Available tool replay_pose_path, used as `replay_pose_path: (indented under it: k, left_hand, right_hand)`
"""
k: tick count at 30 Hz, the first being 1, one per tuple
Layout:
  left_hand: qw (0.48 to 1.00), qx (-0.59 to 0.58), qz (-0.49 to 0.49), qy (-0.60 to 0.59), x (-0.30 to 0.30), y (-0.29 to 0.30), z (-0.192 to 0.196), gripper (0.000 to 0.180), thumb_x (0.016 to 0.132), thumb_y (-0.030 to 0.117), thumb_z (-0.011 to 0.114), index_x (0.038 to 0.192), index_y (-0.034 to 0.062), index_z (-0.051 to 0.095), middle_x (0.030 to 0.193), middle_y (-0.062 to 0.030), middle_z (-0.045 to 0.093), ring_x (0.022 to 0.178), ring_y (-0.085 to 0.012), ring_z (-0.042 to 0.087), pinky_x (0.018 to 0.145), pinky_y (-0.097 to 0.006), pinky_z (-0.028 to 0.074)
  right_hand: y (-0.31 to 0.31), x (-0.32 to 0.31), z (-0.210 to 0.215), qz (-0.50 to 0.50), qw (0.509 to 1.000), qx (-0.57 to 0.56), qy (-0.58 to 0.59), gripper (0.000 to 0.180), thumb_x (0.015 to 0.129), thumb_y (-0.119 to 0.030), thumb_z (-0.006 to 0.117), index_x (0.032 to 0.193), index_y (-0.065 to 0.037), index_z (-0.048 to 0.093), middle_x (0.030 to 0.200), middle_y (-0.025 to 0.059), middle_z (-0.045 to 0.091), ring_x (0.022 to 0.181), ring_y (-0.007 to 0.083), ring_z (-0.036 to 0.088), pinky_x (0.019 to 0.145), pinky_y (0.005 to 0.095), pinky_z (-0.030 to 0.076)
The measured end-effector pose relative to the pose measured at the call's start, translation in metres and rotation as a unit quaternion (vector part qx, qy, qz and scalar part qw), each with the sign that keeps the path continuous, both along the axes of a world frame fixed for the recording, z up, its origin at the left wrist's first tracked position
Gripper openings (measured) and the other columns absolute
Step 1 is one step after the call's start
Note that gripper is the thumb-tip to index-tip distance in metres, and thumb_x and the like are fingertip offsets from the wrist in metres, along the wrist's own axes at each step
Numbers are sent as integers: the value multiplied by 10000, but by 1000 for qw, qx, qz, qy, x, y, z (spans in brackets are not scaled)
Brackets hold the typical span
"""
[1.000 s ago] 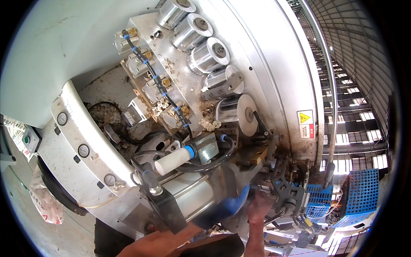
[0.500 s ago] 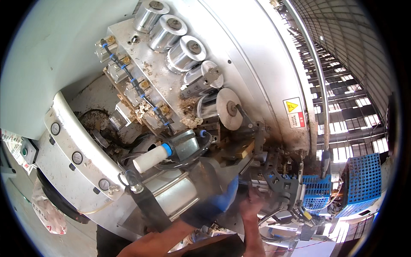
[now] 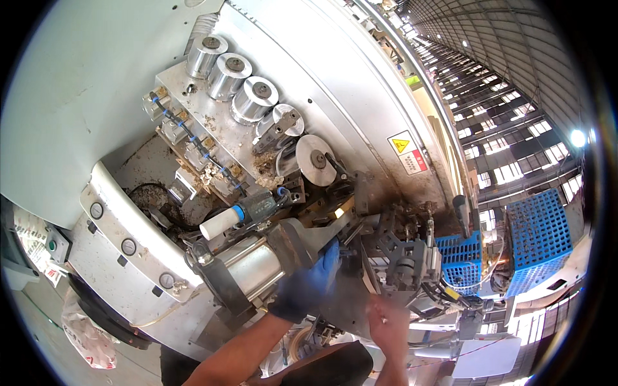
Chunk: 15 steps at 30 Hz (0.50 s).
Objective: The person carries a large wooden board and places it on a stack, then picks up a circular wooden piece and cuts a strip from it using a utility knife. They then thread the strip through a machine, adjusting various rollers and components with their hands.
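Gloved L hand [image 3: 305, 289] at dark plate's [image 3: 348, 305] 9 o'clock, prob. for steadying; grip can't tell. Bare R hand [image 3: 388, 327], plate's 4 o'clock, blurred, grip unclear too. Cylinder [image 3: 252, 267], L hand's 10 o'clock, apparently fixed for rigidity.

Left hand [image 3: 309, 286] reaches forward, right hand [image 3: 388, 323] apart.

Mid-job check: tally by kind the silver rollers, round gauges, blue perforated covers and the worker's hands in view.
Silver rollers: 5
Round gauges: 3
Blue perforated covers: 2
Hands: 2
Total: 12
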<state>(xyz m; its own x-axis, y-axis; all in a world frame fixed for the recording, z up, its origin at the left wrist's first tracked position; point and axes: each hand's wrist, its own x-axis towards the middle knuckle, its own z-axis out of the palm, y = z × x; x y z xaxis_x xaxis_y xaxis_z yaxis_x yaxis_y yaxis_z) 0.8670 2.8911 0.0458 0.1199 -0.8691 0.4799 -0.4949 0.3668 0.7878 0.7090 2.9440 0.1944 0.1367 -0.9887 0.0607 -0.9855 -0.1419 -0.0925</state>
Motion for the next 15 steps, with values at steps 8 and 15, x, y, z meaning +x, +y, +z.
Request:
replay_pose_path:
  k: [8,15]
  left_hand:
    - [996,28,86,-15,12,-4,-1,489,815,193,678,1288,84,617,1010,-98,690,605,-261,646,538,-363,531]
    - [998,17,54,36,-18,-6,-4,475,831,218,668,1289,107,609,980,-77,687,684,-261,659,615,-377,544]
  right_hand:
    - [-80,113,99,285,947,-146,12,223,838,24,654,1062,13,652,965,165,689,816,349,673,699,375,543]
    - [-204,115,75,194,948,8,252,219,888,-144,613,1035,16,638,939,241,673,924,433,643,811,491,524]
